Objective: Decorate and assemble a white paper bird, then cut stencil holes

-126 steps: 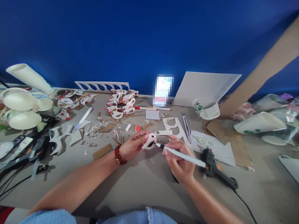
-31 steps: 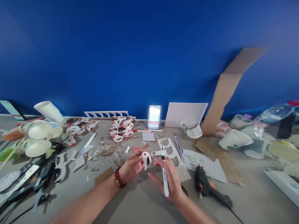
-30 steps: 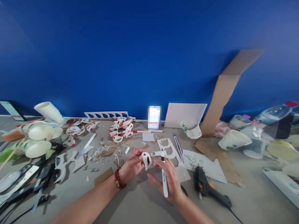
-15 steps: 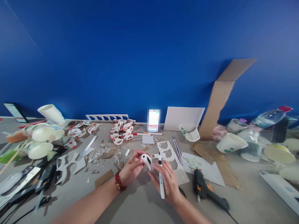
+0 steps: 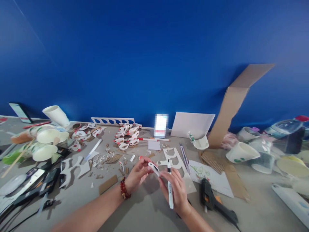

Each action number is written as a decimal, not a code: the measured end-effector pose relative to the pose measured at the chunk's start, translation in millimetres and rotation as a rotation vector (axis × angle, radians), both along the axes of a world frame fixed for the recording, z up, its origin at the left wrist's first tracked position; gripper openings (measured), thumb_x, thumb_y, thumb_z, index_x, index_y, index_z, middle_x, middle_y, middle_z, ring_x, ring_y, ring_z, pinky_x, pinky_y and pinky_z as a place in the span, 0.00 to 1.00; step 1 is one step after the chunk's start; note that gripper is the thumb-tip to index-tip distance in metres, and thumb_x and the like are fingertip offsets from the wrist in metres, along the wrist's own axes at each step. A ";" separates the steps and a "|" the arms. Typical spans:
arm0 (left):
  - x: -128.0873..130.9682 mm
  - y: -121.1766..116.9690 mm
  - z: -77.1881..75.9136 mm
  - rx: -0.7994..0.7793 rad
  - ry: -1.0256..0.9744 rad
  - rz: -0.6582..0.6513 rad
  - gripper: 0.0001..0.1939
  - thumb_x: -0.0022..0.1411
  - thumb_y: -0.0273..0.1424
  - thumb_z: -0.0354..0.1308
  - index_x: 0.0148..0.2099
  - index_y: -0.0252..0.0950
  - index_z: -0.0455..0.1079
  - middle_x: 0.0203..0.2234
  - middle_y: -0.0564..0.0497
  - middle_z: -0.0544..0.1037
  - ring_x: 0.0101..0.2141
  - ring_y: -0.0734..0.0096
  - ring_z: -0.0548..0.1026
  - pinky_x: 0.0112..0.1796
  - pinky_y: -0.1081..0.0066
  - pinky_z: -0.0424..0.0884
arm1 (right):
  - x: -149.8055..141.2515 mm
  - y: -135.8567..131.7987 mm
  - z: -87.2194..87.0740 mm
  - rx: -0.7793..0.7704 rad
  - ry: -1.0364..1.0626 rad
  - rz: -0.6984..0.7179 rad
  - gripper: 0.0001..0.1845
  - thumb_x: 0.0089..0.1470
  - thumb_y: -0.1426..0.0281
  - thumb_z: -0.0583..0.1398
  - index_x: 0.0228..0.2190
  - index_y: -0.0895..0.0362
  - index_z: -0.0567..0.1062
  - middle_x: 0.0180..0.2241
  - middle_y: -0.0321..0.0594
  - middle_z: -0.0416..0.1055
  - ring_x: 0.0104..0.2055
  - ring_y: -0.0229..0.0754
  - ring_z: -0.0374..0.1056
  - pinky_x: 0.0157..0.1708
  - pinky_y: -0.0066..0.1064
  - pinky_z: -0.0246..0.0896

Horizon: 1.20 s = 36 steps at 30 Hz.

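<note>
My left hand (image 5: 138, 174), a red bead bracelet on its wrist, pinches a small white paper bird piece (image 5: 154, 168) with a black mark, held above the grey table (image 5: 135, 212). My right hand (image 5: 175, 190) is closed around a white marker (image 5: 170, 185) with its black tip pointing up, and its fingertips touch the bird piece. A cluster of finished white paper birds with red beaks (image 5: 126, 137) lies farther back on the table.
A black glue gun (image 5: 214, 203) lies right of my hands, by a drawing sheet (image 5: 205, 172) and a white cut-out stencil (image 5: 177, 162). Paper cups (image 5: 44, 145) and cables crowd the left; cups (image 5: 241, 152), a bottle and a leaning cardboard strip (image 5: 233, 100) stand right.
The bird piece has turned edge-on in my left hand, and my right hand with the marker has closed in on it. The camera view has shifted slightly.
</note>
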<state>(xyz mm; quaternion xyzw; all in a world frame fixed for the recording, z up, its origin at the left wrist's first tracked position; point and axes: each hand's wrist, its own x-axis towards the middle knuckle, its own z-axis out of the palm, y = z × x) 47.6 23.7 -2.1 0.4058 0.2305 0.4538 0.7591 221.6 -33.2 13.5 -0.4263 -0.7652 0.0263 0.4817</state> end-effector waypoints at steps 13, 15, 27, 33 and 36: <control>-24.0 3.4 57.5 1.105 0.995 0.178 0.28 0.57 0.41 0.62 0.57 0.41 0.64 0.56 0.42 0.67 0.57 0.52 0.62 0.58 0.52 0.55 | 7.4 13.4 1.8 -0.696 1.005 0.008 0.18 0.48 0.64 0.66 0.40 0.52 0.68 0.29 0.33 0.70 0.32 0.39 0.68 0.36 0.29 0.63; -24.3 2.7 63.1 1.164 1.058 0.151 0.25 0.56 0.40 0.62 0.56 0.42 0.65 0.57 0.43 0.66 0.58 0.50 0.60 0.60 0.49 0.48 | 5.5 12.4 2.2 -0.701 1.007 0.021 0.18 0.48 0.64 0.66 0.41 0.52 0.68 0.29 0.33 0.69 0.32 0.40 0.67 0.35 0.30 0.63; -32.3 -5.5 63.9 1.159 1.058 0.074 0.20 0.55 0.29 0.61 0.51 0.43 0.68 0.54 0.45 0.69 0.59 0.50 0.59 0.61 0.46 0.33 | -2.3 5.6 -1.8 -0.755 0.924 0.061 0.17 0.51 0.63 0.64 0.41 0.52 0.67 0.31 0.35 0.69 0.33 0.40 0.67 0.36 0.32 0.64; -37.2 -6.9 62.9 1.148 1.091 0.067 0.18 0.56 0.29 0.60 0.51 0.42 0.68 0.54 0.44 0.70 0.59 0.51 0.59 0.61 0.45 0.31 | -4.0 2.6 -2.9 -0.753 0.882 0.072 0.17 0.52 0.62 0.65 0.41 0.52 0.67 0.31 0.35 0.69 0.33 0.40 0.68 0.35 0.30 0.65; -38.9 -8.0 62.3 1.107 1.036 0.074 0.17 0.56 0.29 0.61 0.49 0.42 0.69 0.52 0.45 0.71 0.58 0.51 0.60 0.62 0.47 0.34 | -4.5 2.5 -5.0 -0.729 0.833 0.075 0.16 0.52 0.63 0.64 0.41 0.53 0.68 0.31 0.35 0.70 0.33 0.40 0.68 0.36 0.31 0.65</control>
